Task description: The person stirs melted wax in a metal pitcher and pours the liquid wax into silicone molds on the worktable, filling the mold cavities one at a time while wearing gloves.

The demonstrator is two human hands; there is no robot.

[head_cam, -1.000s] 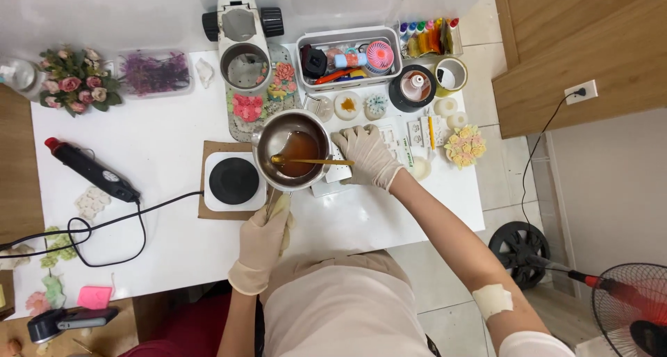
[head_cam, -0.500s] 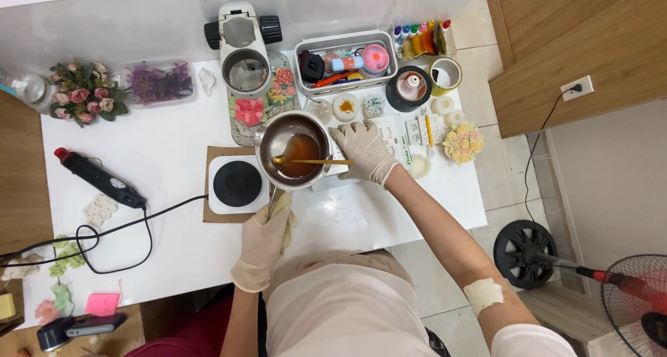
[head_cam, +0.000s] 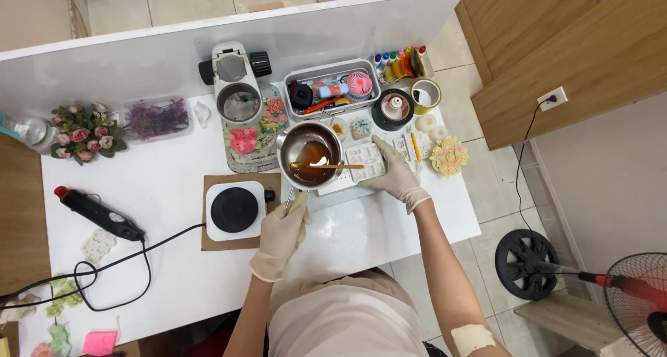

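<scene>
Gloved left hand (head_cam: 280, 236) grips saucepan (head_cam: 310, 157) handle; right hand (head_cam: 393, 174) flat, released, on white mould (head_cam: 366, 159).

The person is wearing cream gloves on the left hand (head_cam: 279, 235) and right hand (head_cam: 393, 176), a beige top (head_cam: 340, 315), and a pale bandage (head_cam: 472, 338) at five o'clock.

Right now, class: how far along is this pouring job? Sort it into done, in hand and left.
Done: the small pot holds amber liquid and is off the hot plate. In hand: the left hand grips the pot's handle, holding it by the white mould; the right hand rests on that mould; a stick lies across the pot. Left: whether any mould cavity is filled cannot be told.
</scene>
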